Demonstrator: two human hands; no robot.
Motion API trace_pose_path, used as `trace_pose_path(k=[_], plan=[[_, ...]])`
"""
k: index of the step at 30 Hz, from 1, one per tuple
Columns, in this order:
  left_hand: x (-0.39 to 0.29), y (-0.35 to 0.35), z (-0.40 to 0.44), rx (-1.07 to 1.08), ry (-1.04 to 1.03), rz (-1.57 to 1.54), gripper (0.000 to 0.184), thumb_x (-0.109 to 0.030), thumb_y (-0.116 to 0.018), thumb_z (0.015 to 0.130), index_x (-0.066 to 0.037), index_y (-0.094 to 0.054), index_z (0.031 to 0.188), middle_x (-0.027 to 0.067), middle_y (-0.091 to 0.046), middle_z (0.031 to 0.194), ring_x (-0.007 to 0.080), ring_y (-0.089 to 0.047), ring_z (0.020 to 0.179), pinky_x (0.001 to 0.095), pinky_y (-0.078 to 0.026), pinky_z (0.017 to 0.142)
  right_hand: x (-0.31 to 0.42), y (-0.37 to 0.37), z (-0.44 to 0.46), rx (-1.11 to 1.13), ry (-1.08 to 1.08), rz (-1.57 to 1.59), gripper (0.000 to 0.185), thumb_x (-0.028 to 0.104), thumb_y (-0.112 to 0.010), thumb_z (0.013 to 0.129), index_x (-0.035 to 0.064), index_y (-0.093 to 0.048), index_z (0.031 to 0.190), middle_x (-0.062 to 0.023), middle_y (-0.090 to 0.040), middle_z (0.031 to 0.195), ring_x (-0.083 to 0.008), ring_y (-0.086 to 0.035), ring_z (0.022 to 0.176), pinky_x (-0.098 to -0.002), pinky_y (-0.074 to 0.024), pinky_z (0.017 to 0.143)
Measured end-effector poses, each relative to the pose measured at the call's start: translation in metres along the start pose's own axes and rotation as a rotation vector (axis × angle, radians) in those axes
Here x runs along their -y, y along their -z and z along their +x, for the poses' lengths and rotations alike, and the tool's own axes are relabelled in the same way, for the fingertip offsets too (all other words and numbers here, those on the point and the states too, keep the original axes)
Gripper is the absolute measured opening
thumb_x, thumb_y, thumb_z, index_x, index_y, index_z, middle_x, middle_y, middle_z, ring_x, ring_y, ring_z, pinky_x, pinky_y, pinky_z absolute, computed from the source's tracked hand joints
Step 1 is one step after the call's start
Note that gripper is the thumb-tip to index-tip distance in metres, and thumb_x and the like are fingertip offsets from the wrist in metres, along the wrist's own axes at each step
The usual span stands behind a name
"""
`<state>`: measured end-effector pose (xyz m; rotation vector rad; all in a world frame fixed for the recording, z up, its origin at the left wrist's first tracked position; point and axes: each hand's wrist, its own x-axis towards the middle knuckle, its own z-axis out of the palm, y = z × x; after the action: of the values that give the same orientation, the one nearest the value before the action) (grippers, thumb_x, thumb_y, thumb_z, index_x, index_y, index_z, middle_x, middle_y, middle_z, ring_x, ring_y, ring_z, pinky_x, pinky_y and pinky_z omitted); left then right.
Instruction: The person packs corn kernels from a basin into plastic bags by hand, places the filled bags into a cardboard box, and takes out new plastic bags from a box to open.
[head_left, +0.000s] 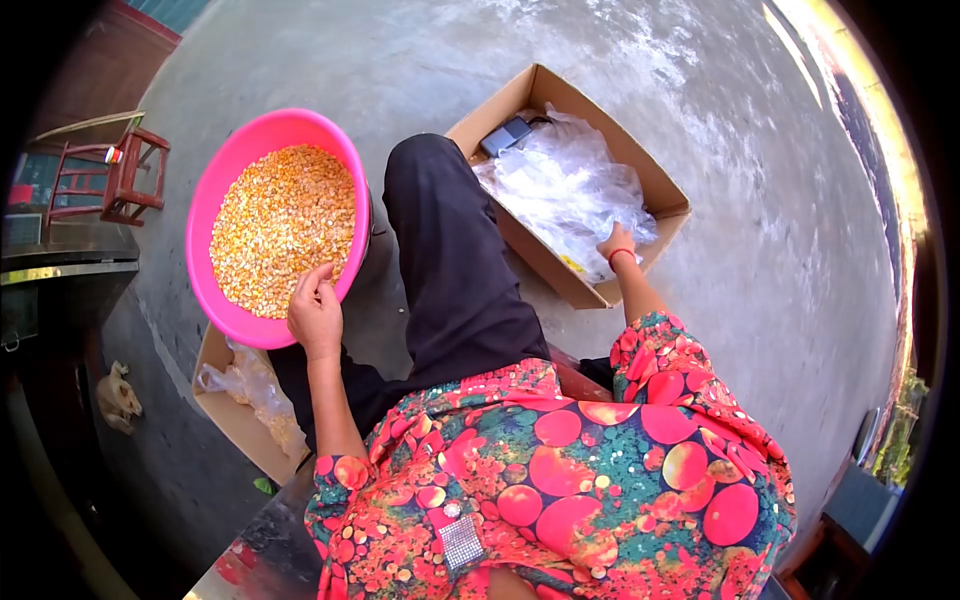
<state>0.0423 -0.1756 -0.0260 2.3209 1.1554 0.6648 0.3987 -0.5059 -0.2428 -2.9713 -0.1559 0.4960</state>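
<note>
Heaped yellow corn kernels (285, 220) fill much of a bright pink basin (205, 240) on my left. Over the near right part of the basin's rim is my left hand (316, 312), its fingers curled together beside the kernels. Whatever may be between those fingertips is too small to make out. On my other side, my right hand (617, 240), with a red band at the wrist, is closed on a clear plastic bag (575, 180). That crumpled plastic lies inside an open cardboard box (545, 262), together with a dark rectangular device (506, 136).
Partly under the basin, a second cardboard box (240, 430) holds a clear bag with yellowish contents (262, 388). A wooden chair (125, 180) stands at the left, and a small tan animal (118, 398) is on the concrete floor (420, 60). My bent knee (430, 190) rises between basin and box.
</note>
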Motion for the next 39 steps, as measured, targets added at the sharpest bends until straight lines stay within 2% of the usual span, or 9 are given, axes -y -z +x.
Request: trace_pose_path(k=[5,8,13,17,21,24,31,34,39], plan=[[0.002,-0.002,0.000,0.020,0.002,0.021,0.022,-0.006,-0.046,0.079,-0.008,-0.066,0.088,0.0065,-0.064,0.085,0.0219,-0.062,0.077,0.0316,-0.048,0.066,0.012,-0.038,0.005,0.492,0.237,-0.031,0.029,0.020,-0.063,0.066,0.0040,-0.066,0.089,-0.0173,-0.065,0.080,-0.0241,-0.063,0.073,-0.0330,-0.0494,0.071],[0.000,-0.002,0.000,0.020,0.005,0.038,0.023,-0.006,-0.045,0.079,-0.008,-0.066,0.088,0.0067,-0.065,0.085,0.0215,-0.063,0.076,0.0316,-0.048,0.066,0.043,-0.020,-0.001,0.457,0.303,0.193,0.019,0.021,-0.062,0.066,0.0043,-0.068,0.074,-0.0143,-0.064,0.065,-0.0195,-0.061,0.062,-0.0314,-0.0490,0.063],[0.002,-0.001,-0.003,0.015,0.018,0.013,0.023,-0.007,-0.045,0.079,-0.008,-0.066,0.088,0.0068,-0.065,0.083,0.0211,-0.063,0.076,0.0313,-0.048,0.065,0.048,0.006,0.004,0.181,0.366,0.022,0.038,0.012,-0.059,0.067,0.0093,-0.058,0.105,-0.0153,-0.053,0.114,-0.0340,-0.051,0.106,-0.0361,-0.0417,0.091],[0.002,-0.002,-0.003,0.012,0.027,0.022,0.022,-0.007,-0.045,0.079,-0.008,-0.066,0.088,0.0066,-0.065,0.082,0.0212,-0.063,0.075,0.0314,-0.048,0.065,0.012,0.006,-0.017,0.278,0.174,-0.366,0.034,0.016,-0.048,0.081,0.0122,-0.055,0.114,-0.0124,-0.048,0.127,-0.0302,-0.046,0.116,-0.0566,-0.0324,0.094],[0.003,-0.002,-0.002,0.012,0.020,0.016,0.022,-0.007,-0.045,0.079,-0.008,-0.066,0.088,0.0066,-0.065,0.081,0.0217,-0.063,0.075,0.0318,-0.048,0.065,-0.028,-0.027,0.005,0.410,0.188,-0.398,0.033,0.020,-0.051,0.081,0.0109,-0.059,0.112,-0.0132,-0.053,0.122,-0.0285,-0.051,0.110,-0.0473,-0.0371,0.093],[0.003,-0.001,-0.003,0.005,0.010,0.024,0.022,-0.007,-0.046,0.080,-0.008,-0.066,0.088,0.0070,-0.065,0.081,0.0223,-0.063,0.075,0.0321,-0.048,0.066,-0.005,0.019,0.023,0.479,0.251,0.110,0.028,0.027,-0.058,0.077,0.0046,-0.068,0.091,-0.0140,-0.066,0.093,-0.0241,-0.061,0.087,-0.0309,-0.0445,0.081],[0.010,-0.004,-0.003,-0.002,0.044,0.009,0.020,-0.007,-0.048,0.080,-0.007,-0.065,0.090,0.0069,-0.065,0.082,0.0218,-0.063,0.076,0.0320,-0.048,0.066,0.041,0.107,0.062,0.828,0.411,1.572,0.027,0.014,-0.047,0.089,-0.0013,-0.055,0.110,-0.0081,-0.062,0.101,-0.0145,-0.060,0.091,-0.0271,-0.0486,0.080],[0.016,-0.007,-0.001,-0.009,0.168,-0.330,0.022,-0.003,-0.051,0.082,-0.005,-0.062,0.100,0.0057,-0.064,0.081,0.0126,-0.061,0.075,0.0245,-0.047,0.066,0.098,0.170,0.008,0.752,0.459,1.766,0.029,0.012,-0.050,0.088,-0.0014,-0.052,0.114,-0.0090,-0.061,0.103,-0.0149,-0.060,0.091,-0.0275,-0.0500,0.079],[-0.038,0.003,0.001,-0.060,0.123,-0.705,0.029,-0.006,-0.054,0.085,-0.001,-0.054,0.113,0.0041,-0.059,0.091,0.0091,-0.055,0.081,0.0214,-0.045,0.072,0.191,0.212,-0.046,0.561,0.852,1.508,0.004,0.009,-0.057,0.084,0.0061,-0.053,0.085,0.0037,-0.057,0.083,-0.0025,-0.052,0.075,-0.0180,-0.0419,0.066]])
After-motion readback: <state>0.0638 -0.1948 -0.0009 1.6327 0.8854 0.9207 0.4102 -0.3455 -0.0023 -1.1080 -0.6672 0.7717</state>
